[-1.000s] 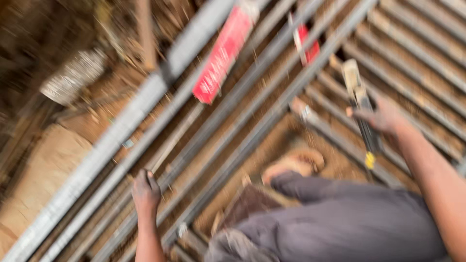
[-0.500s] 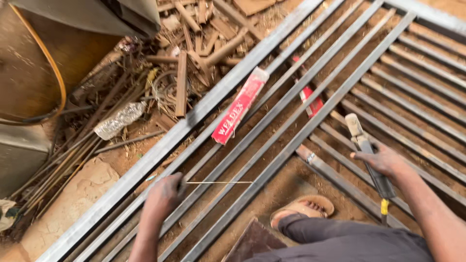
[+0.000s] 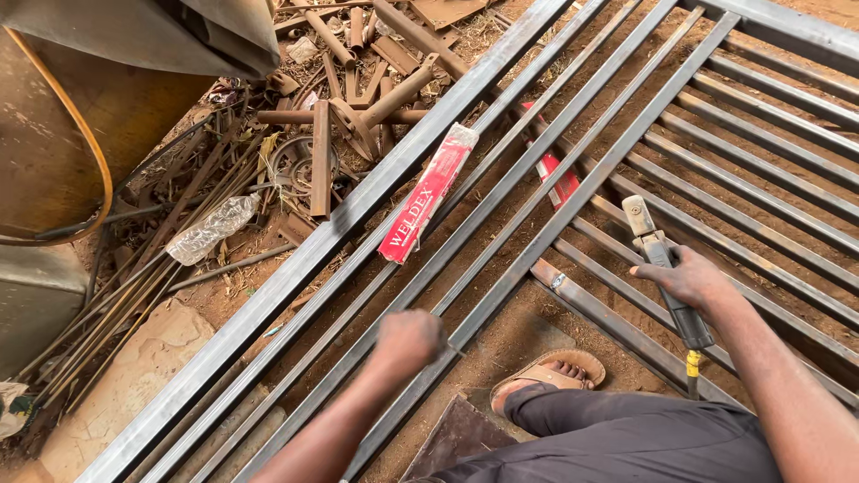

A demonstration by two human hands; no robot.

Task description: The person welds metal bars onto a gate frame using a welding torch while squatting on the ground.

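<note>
Left hand (image 3: 407, 340) shifted rightward along steel gate frame (image 3: 295, 259), fist clenched, contents unclear.
Right hand (image 3: 684, 279) grasps electrode holder (image 3: 667, 268), long axis pointing away up the bars.

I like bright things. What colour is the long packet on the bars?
Red packet with white ends, clearest in the head view.

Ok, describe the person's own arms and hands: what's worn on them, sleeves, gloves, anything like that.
Both forearms are bare, with no sleeves in view. The left hand and the right hand wear no gloves, and no watch, ring or band shows on either wrist. The left hand is motion-blurred, so fine detail there is unclear.
</note>
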